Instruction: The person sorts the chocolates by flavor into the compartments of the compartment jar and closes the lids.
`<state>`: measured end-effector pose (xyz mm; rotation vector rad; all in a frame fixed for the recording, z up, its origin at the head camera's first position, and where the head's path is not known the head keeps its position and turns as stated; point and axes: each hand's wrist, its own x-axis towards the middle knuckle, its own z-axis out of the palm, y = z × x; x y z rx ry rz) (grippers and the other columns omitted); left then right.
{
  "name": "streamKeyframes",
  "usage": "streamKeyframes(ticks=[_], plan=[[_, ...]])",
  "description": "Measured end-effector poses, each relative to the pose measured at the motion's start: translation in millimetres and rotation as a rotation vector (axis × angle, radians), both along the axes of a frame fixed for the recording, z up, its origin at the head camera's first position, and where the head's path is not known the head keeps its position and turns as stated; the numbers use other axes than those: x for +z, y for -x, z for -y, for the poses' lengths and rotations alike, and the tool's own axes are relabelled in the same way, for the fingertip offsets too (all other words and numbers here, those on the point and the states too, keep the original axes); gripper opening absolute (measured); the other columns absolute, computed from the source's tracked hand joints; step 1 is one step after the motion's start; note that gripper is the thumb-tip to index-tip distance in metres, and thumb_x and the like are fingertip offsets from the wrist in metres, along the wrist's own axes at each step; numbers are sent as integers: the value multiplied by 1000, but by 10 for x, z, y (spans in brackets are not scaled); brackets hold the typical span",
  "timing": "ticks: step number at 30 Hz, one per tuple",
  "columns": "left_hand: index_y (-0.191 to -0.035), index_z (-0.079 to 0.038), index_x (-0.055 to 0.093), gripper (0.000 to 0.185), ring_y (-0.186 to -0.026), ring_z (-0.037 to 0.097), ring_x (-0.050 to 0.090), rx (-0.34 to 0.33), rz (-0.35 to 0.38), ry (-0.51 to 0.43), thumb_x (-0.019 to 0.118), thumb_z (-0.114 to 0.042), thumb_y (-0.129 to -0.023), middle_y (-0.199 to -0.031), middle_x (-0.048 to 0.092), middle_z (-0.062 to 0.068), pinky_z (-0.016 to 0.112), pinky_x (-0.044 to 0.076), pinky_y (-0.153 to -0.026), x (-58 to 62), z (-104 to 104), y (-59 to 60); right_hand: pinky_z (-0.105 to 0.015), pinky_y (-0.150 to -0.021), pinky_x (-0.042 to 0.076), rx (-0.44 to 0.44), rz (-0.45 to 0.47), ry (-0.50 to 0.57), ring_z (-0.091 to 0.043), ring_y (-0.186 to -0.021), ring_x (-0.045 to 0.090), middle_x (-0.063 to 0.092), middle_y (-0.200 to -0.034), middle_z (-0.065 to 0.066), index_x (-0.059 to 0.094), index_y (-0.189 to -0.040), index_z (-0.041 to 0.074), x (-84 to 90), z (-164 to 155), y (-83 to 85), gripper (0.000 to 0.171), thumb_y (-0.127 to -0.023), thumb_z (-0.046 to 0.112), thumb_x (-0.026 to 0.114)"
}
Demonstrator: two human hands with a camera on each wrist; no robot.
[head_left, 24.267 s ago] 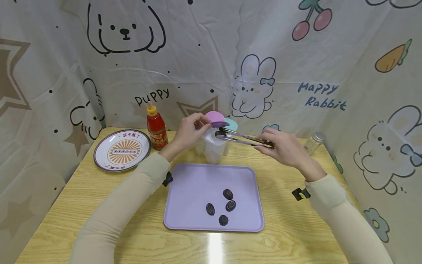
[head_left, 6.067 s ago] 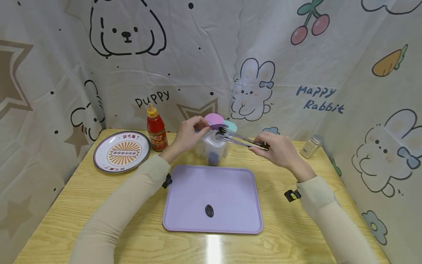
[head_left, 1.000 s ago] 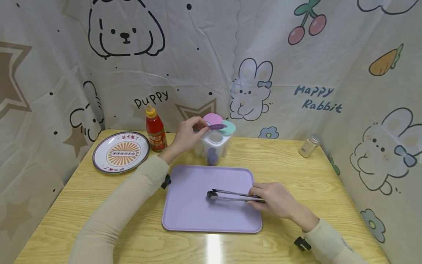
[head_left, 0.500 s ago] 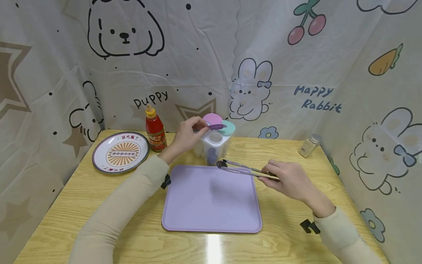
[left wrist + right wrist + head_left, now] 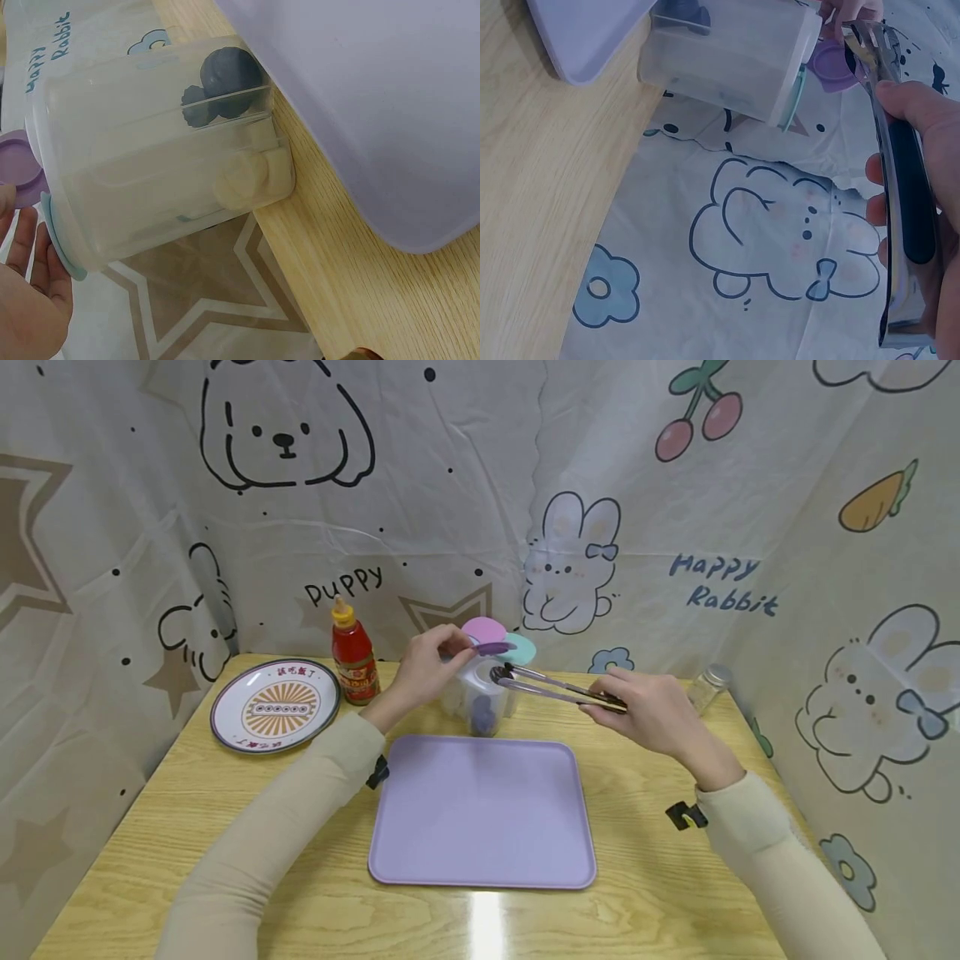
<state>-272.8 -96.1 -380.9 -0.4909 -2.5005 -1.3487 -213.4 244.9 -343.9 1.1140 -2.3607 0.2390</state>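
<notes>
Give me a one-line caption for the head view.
Right hand holds tongs over clear container; left hand lifts its purple lid.

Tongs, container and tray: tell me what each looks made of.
Tongs: probably polished metal, since the arms shine like a mirror in the right wrist view; the dark grip inset looks like plastic or rubber.
Container: clear, slightly frosted plastic; the dark pieces inside show through its wall.
Tray: likely matte lilac plastic, an even colour with a smooth rounded rim and only a soft sheen.

left hand (image 5: 429, 667): raised, fingertips pinching | right hand (image 5: 643, 711): grip closed (thumb seemingly on top)
</notes>
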Motion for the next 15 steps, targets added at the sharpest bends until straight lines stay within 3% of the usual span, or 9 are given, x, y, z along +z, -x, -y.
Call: streamKeyframes(ticks=[15], plan=[[-105,-7,72,10,-98,25,70,-2,0,-2,75,-14,-99,-106,77,11,39,56,-92,2,10,5,-26,-48,38,-51,76,-23,-8,-55,52,71,-79,2,74,-91,15,-21,123,287,18,-90,30,84]])
